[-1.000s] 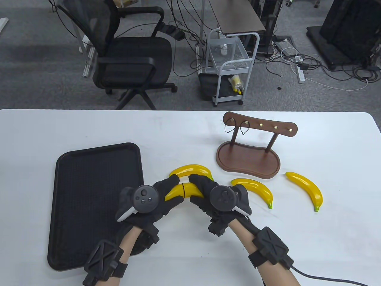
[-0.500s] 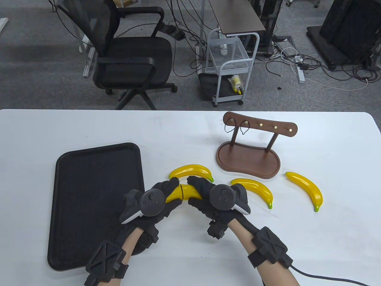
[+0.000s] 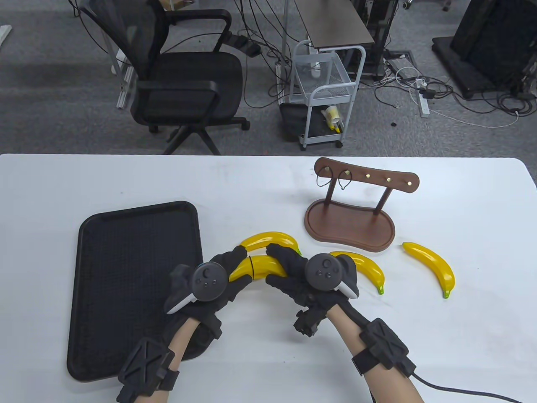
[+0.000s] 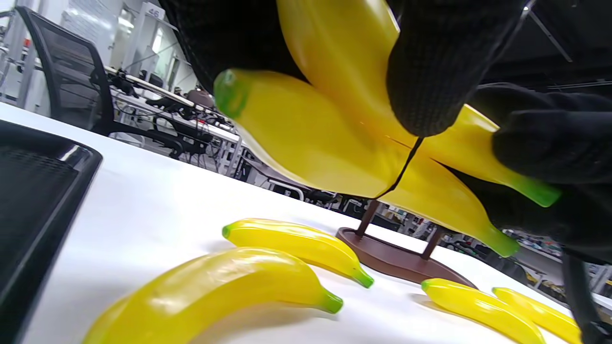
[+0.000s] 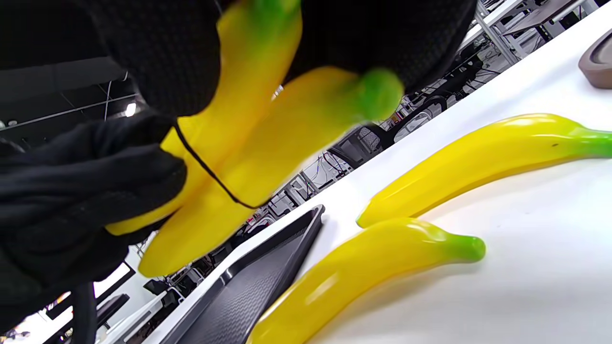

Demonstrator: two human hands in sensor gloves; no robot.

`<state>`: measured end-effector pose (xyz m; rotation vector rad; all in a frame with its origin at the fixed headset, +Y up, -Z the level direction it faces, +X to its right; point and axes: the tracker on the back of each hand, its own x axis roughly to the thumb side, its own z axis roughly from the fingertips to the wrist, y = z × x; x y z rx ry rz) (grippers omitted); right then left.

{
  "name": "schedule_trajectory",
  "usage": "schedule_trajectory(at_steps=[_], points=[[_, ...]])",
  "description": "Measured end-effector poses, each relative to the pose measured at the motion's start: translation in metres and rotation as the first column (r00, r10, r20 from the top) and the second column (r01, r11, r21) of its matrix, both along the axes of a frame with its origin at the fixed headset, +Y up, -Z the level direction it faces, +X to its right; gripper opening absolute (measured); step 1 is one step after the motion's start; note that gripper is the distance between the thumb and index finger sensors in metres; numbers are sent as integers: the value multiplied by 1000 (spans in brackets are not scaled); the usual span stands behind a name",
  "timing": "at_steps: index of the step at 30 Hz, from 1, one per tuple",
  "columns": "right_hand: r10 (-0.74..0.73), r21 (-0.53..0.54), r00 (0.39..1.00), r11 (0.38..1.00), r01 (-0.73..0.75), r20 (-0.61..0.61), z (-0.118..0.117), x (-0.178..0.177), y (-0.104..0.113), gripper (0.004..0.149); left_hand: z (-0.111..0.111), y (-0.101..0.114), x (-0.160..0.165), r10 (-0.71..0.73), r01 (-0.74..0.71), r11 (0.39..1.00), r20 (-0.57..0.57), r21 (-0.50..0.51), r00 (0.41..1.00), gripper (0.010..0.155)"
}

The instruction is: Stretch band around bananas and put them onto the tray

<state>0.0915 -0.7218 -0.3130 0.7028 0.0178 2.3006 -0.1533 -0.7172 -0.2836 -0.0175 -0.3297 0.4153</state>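
Note:
Both hands hold a bundle of two yellow bananas (image 3: 262,268) just above the table, right of the black tray (image 3: 134,252). My left hand (image 3: 228,268) grips the bundle's left end and my right hand (image 3: 285,268) its right end. A thin black band (image 3: 251,267) crosses the bundle near the left fingers. In the left wrist view the band (image 4: 406,160) runs from under a fingertip (image 4: 430,81) around both bananas (image 4: 311,138). The right wrist view shows the same band (image 5: 210,174) over the two bananas (image 5: 248,157).
Loose bananas lie on the table: one just behind the hands (image 3: 270,240), one to the right (image 3: 365,268), another further right (image 3: 432,268). A brown wooden hook stand (image 3: 348,226) behind them carries two spare bands (image 3: 321,180). The tray holds nothing.
The band has slid a little to the left along the bundle. My right hand has shifted slightly to the right; the bundle stays between both hands.

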Motion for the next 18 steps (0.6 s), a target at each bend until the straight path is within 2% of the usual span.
schedule_trajectory(at_steps=[11,18], points=[[-82,-19,993,996,84,83,-13,27,5,70,-15,3,-30,-13,12,1000,-143,-3,990,67],[-127,-15,983,991,130,135,-20,46,10,69,-27,4,-73,-17,13,1000,-284,-15,959,67]])
